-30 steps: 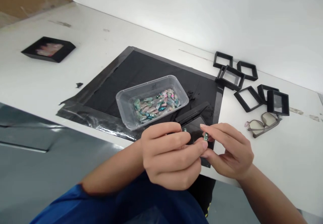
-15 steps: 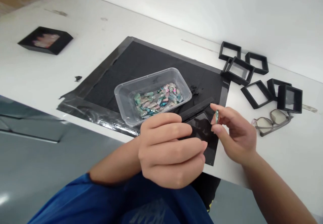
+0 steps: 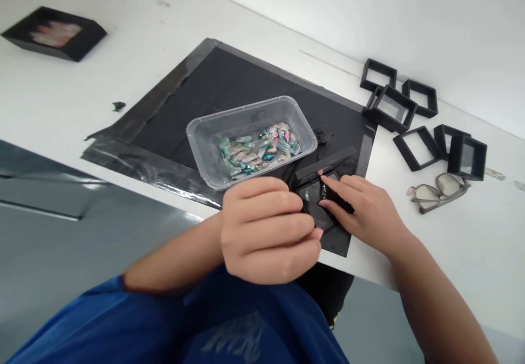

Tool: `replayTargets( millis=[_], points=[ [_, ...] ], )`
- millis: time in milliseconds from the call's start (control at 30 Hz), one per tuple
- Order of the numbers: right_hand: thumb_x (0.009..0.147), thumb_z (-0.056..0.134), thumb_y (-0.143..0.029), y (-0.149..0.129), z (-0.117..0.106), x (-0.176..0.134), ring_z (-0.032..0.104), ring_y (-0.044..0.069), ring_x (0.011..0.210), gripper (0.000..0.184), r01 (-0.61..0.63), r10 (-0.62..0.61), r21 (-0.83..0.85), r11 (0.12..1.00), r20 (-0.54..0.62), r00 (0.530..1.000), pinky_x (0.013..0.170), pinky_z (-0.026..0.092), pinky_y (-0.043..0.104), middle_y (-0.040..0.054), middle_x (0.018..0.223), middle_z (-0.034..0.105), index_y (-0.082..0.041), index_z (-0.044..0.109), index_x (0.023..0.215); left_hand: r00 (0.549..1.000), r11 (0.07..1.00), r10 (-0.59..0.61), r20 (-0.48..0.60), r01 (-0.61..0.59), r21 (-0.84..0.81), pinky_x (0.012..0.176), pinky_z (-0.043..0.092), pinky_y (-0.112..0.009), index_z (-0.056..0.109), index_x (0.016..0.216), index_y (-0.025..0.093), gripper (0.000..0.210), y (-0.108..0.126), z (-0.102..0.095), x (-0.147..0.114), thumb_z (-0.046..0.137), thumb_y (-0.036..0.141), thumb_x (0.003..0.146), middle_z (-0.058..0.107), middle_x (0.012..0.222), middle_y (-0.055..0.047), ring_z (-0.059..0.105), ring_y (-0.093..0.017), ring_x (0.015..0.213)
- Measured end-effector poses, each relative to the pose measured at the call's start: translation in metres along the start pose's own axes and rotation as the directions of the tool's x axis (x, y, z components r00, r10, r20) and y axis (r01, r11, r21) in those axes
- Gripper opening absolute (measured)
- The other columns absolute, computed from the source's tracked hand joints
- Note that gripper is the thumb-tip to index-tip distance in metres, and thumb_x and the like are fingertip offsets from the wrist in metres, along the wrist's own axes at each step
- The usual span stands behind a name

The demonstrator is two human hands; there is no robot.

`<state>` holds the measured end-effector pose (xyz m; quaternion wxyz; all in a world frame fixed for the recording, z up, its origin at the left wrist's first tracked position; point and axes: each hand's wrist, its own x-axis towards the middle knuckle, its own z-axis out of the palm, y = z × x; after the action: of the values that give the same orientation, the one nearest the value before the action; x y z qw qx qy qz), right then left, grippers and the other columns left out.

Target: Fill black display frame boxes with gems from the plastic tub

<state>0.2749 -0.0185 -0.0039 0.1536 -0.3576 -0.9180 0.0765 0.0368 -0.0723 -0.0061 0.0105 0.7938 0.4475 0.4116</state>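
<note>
My left hand (image 3: pixel 268 233) is curled closed in front of an open black frame case (image 3: pixel 318 213); whatever its fingers hold is hidden. My right hand (image 3: pixel 361 205) reaches over the case, thumb and index finger pinched around a small press-on nail (image 3: pixel 324 191) with shiny dots, low at the film. A greenish press-on nail (image 3: pixel 307 195) lies on the film to its left. The case's raised lid (image 3: pixel 328 166) stands behind the fingers. Just behind my left hand, a clear plastic tub (image 3: pixel 197 148) contains many green, pink and teal press-on nails (image 3: pixel 262 151).
A black mat (image 3: pixel 246 74) lies under the tub and case. Several black frames (image 3: pixel 394 110) are grouped at the right, with eyeglasses (image 3: pixel 438 192) in front of them. At the far left sits a black frame with pinkish contents (image 3: pixel 55 33). A black scrap (image 3: pixel 118 106) lies beside the mat.
My right hand has moved left and down from the case's right side, bringing the pinched nail to the film. The left hand stays closed. The view has shifted slightly.
</note>
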Motion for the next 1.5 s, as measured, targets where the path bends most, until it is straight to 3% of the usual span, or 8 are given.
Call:
replayTargets(
  millis=[133,267,333,500,733,1133,1367,1500],
  points=[
    [0.106,0.056,-0.039,0.0,0.0,-0.001,0.066,0.022,0.08,0.041,0.011,-0.011,-0.003,1.0,-0.002,1.0,0.067,0.052,0.036,0.0075,0.088,0.074,-0.012,0.069,0.132,0.994,0.997,0.074,0.082,-0.076,0.019,0.067,0.055,-0.029,0.072,0.116,0.028,0.029,-0.003,0.004,-0.01,0.067,0.048,0.095,0.074,0.083,-0.001,0.07,-0.017,0.078],
    [0.106,0.057,-0.039,0.0,-0.001,-0.001,0.066,0.022,0.077,0.041,0.014,-0.014,-0.011,1.0,0.019,1.0,0.065,0.052,0.035,0.0062,0.084,0.073,-0.01,0.07,0.131,0.953,0.957,0.283,0.111,-0.288,0.028,0.061,0.049,-0.026,0.069,0.12,0.021,0.028,-0.013,0.006,-0.015,0.07,0.032,0.095,0.074,0.077,0.002,0.066,-0.014,0.069],
    [0.106,0.058,-0.038,0.0,-0.001,0.0,0.067,0.021,0.077,0.04,0.018,-0.017,-0.01,1.0,0.018,1.0,0.066,0.053,0.035,0.0058,0.084,0.074,-0.01,0.071,0.131,0.941,0.945,0.309,0.138,-0.321,0.07,0.058,0.047,-0.028,0.068,0.122,0.015,0.03,-0.017,0.007,-0.014,0.07,0.028,0.095,0.072,0.073,0.003,0.063,-0.014,0.064],
    [0.103,0.062,-0.034,0.001,-0.001,0.0,0.07,0.02,0.079,0.034,-0.019,0.019,0.022,1.0,-0.014,1.0,0.067,0.056,0.033,0.0065,0.09,0.076,-0.012,0.073,0.127,0.956,0.96,0.172,0.238,-0.217,0.178,0.057,0.05,-0.033,0.071,0.122,0.01,0.034,-0.017,0.014,-0.011,0.065,0.035,0.099,0.072,0.074,0.001,0.064,-0.018,0.064],
    [0.101,0.066,-0.035,0.0,-0.003,0.001,0.073,0.022,0.085,0.024,-0.091,0.094,0.056,0.994,-0.049,0.994,0.069,0.058,0.032,0.0066,0.09,0.077,-0.018,0.077,0.114,0.967,0.961,0.153,0.202,-0.194,0.198,0.054,0.047,-0.033,0.078,0.114,0.018,0.023,-0.017,0.016,-0.01,0.067,0.031,0.099,0.068,0.066,0.005,0.06,-0.018,0.059],
    [0.101,0.065,-0.031,0.0,-0.002,0.001,0.072,0.02,0.082,0.02,-0.054,0.056,0.043,0.998,-0.067,0.996,0.069,0.056,0.032,0.0051,0.092,0.078,-0.019,0.079,0.11,0.988,0.99,-0.08,0.132,0.063,0.127,0.06,0.052,-0.028,0.082,0.103,0.023,0.017,-0.014,0.027,-0.006,0.073,0.036,0.097,0.076,0.072,0.005,0.068,-0.015,0.063],
    [0.102,0.065,-0.028,-0.002,0.001,0.0,0.07,0.018,0.078,0.017,-0.036,0.039,0.037,0.999,-0.082,0.996,0.063,0.05,0.03,0.0031,0.089,0.075,-0.022,0.08,0.107,0.994,0.995,0.023,0.102,-0.033,0.095,0.06,0.053,-0.028,0.08,0.102,0.019,0.014,-0.014,0.022,-0.008,0.075,0.03,0.095,0.076,0.073,0.004,0.066,-0.014,0.061],
    [0.103,0.063,-0.028,-0.003,0.001,0.001,0.068,0.018,0.079,0.02,-0.012,0.014,0.05,0.999,-0.036,0.999,0.066,0.051,0.032,0.0037,0.089,0.074,-0.021,0.08,0.11,0.979,0.994,0.097,0.18,-0.104,0.029,0.061,0.052,-0.029,0.079,0.101,0.021,0.015,-0.019,0.013,-0.01,0.075,0.034,0.096,0.076,0.078,0.003,0.065,-0.014,0.064]
  ],
)
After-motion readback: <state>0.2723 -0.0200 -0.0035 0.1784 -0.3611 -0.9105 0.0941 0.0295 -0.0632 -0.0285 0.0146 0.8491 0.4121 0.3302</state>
